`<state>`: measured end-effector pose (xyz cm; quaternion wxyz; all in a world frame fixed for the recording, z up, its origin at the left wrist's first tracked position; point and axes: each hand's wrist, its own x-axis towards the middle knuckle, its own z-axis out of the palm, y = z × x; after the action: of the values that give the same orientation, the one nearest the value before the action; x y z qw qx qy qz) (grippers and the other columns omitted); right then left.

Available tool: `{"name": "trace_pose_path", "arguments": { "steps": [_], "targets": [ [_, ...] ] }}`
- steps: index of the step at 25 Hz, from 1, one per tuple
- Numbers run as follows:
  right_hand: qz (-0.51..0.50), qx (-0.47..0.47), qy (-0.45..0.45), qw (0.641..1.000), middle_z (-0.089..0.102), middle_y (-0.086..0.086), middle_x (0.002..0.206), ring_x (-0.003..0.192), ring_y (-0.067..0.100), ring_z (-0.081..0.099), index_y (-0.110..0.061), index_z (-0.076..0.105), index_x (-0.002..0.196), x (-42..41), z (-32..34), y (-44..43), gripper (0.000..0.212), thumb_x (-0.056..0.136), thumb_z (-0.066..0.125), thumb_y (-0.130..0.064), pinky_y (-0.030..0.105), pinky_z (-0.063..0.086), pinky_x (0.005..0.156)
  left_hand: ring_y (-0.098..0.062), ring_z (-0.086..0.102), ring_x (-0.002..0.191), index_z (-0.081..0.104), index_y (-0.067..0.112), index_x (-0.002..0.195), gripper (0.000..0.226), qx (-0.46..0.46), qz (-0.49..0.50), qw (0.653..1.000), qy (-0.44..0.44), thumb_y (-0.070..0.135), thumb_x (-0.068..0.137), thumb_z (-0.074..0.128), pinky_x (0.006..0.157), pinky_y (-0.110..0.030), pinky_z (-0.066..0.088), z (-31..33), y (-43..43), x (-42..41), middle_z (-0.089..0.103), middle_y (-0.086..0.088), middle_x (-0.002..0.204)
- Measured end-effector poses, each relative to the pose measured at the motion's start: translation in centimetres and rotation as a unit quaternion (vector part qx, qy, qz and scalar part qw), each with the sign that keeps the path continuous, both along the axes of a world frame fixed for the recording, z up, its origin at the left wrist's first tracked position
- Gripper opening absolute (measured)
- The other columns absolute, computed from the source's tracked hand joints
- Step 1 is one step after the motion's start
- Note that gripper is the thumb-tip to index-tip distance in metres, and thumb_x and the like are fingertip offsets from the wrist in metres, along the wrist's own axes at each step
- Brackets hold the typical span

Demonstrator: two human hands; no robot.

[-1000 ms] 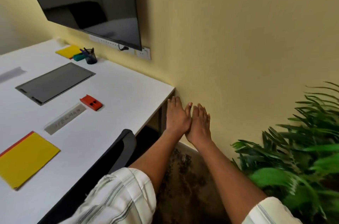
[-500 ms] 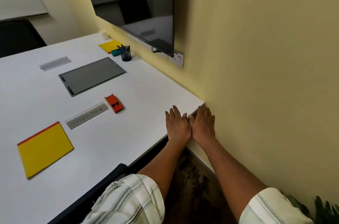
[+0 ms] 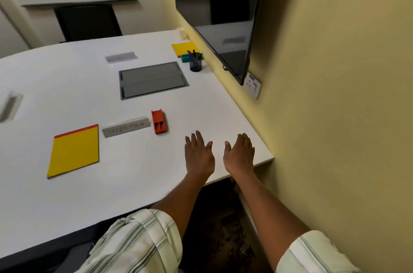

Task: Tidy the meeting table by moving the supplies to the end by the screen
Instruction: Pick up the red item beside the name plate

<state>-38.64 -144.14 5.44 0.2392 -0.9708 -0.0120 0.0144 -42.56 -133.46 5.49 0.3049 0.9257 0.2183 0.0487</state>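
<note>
My left hand (image 3: 199, 154) and my right hand (image 3: 240, 154) hover flat and empty over the near right corner of the white table (image 3: 134, 183), fingers apart. Just left of them lie an orange stapler (image 3: 159, 122) and a grey name plate (image 3: 126, 127). A yellow notepad with a red edge (image 3: 74, 153) lies farther left. By the wall screen (image 3: 223, 26) stand a dark pen cup (image 3: 195, 62), a teal object (image 3: 186, 57) and a second yellow pad (image 3: 184, 48).
A grey cable hatch (image 3: 153, 79) is set into the table's middle. Another grey name plate (image 3: 120, 57) stands beyond it. A wall socket (image 3: 252, 85) sits under the screen. A black chair (image 3: 87, 20) stands at the far side.
The view has swung left and up over the table. My hands have moved from the table's corner edge onto the tabletop and have spread apart.
</note>
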Motion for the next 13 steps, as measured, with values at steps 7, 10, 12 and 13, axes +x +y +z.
{"name": "trace_pose_path", "arguments": {
  "steps": [7, 10, 12, 13],
  "targets": [
    [0.076, 0.014, -0.003, 0.997, 0.021, 0.012, 0.156, 0.145, 0.027, 0.016, -0.005, 0.022, 0.147, 4.8, -0.8, 5.5, 0.06, 0.1, 0.035, -0.041, 0.046, 0.015, 0.118, -0.03, 0.001, 0.147, 0.013, 0.013, 0.15, 0.057, 0.023, 0.092, 0.995, -0.025, 0.037, 0.101, 0.029, 0.119, -0.04, 0.008, -2.1, 6.5, 3.5, 0.012, -0.012, 0.158],
    [0.09, 0.017, -0.011, 0.996, 0.021, 0.012, 0.156, 0.145, 0.027, 0.016, -0.005, 0.023, 0.147, 7.0, -0.8, 8.5, 0.061, 0.099, 0.037, -0.041, 0.045, 0.014, 0.118, -0.034, 0.007, 0.146, 0.024, 0.01, 0.147, 0.053, 0.041, 0.099, 0.993, -0.041, 0.033, 0.1, 0.033, 0.118, -0.043, 0.012, -3.1, 9.0, 4.4, 0.017, -0.016, 0.157],
    [0.097, 0.019, -0.003, 0.995, 0.022, 0.012, 0.155, 0.145, 0.027, 0.016, -0.005, 0.023, 0.146, 8.0, -0.9, 10.2, 0.061, 0.099, 0.037, -0.04, 0.046, 0.015, 0.118, -0.034, 0.006, 0.146, 0.022, 0.01, 0.148, 0.054, 0.04, 0.102, 0.994, -0.018, 0.034, 0.1, 0.032, 0.118, -0.041, 0.011, -4.1, 10.7, 4.5, 0.017, -0.016, 0.157],
    [0.104, 0.016, -0.006, 0.994, 0.022, 0.012, 0.155, 0.144, 0.027, 0.017, -0.005, 0.024, 0.146, 8.4, -1.2, 11.2, 0.06, 0.099, 0.038, -0.04, 0.046, 0.015, 0.118, -0.033, 0.004, 0.147, 0.019, 0.011, 0.149, 0.055, 0.038, 0.109, 0.993, -0.006, 0.035, 0.1, 0.031, 0.119, -0.04, 0.01, -4.6, 11.7, 4.5, 0.016, -0.015, 0.157]
  ]
}}
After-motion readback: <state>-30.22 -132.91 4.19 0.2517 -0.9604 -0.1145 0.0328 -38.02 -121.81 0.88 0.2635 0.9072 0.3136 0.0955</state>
